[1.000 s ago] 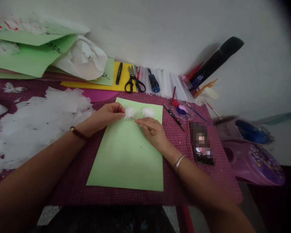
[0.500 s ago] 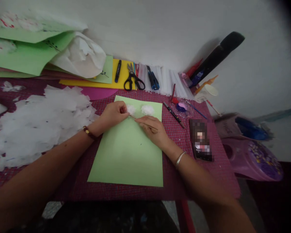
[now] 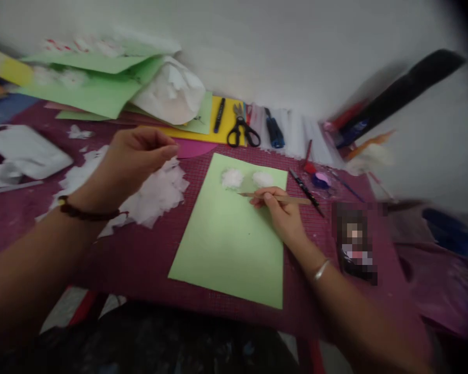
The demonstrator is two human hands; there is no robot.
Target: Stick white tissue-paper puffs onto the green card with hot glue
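A light green sheet (image 3: 230, 244) lies on the purple-red checked cloth, with two fluffy white tufts, one at the left (image 3: 232, 178) and one at the right (image 3: 262, 179), near its far edge. My right hand (image 3: 277, 210) rests over the sheet's right side, its fingers closed round a thin wooden stick (image 3: 296, 199) whose pointed tip lies just below the left tuft. Raised above a heap of thin white paper pieces (image 3: 161, 192), my left hand (image 3: 134, 158) has its thumb and fingertips pinched together. Whether anything is between them is too small to tell.
Black-handled scissors (image 3: 242, 130), a black marker (image 3: 219, 115) and a blue cutter (image 3: 274, 130) lie at the back. A black pen (image 3: 306, 192) is beside the sheet, a phone (image 3: 354, 244) farther right. White objects (image 3: 31, 150) stand at left.
My left hand has left the left tuft and moved left, over the paper heap. My right hand still holds the stick, slightly back from the tuft. The view has turned left.
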